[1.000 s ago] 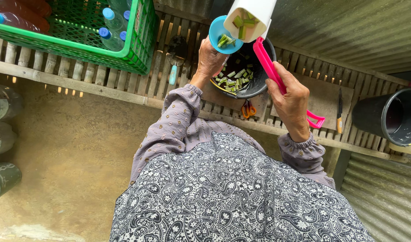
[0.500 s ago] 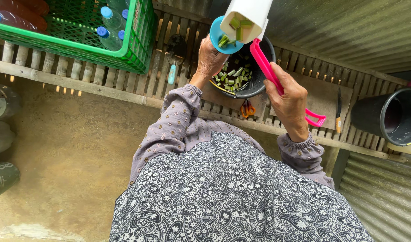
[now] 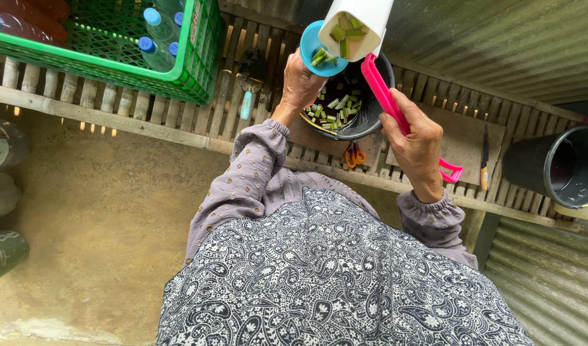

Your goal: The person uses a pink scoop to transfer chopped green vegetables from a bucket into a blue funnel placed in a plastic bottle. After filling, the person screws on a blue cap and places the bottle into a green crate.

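My left hand (image 3: 301,83) holds a small blue cup (image 3: 321,49) with green vegetable pieces, raised over a dark bowl (image 3: 364,115) of chopped green pieces. My right hand (image 3: 417,142) grips the pink handle (image 3: 396,109) of a white scoop-like container (image 3: 358,25) that also carries green pieces. The container's mouth sits right next to the blue cup, above the bowl. The bowl rests on a slatted bamboo bench (image 3: 178,122).
A green crate (image 3: 178,70) with plastic bottles stands at the left on the bench. Orange scissors (image 3: 354,156) lie below the bowl, a knife (image 3: 484,160) and wooden board (image 3: 463,138) to the right, a trowel (image 3: 248,83) left. A black bucket (image 3: 560,166) sits far right.
Cup and white container stay raised over the bowl, shifting only slightly against each other. Both hands keep their grips.
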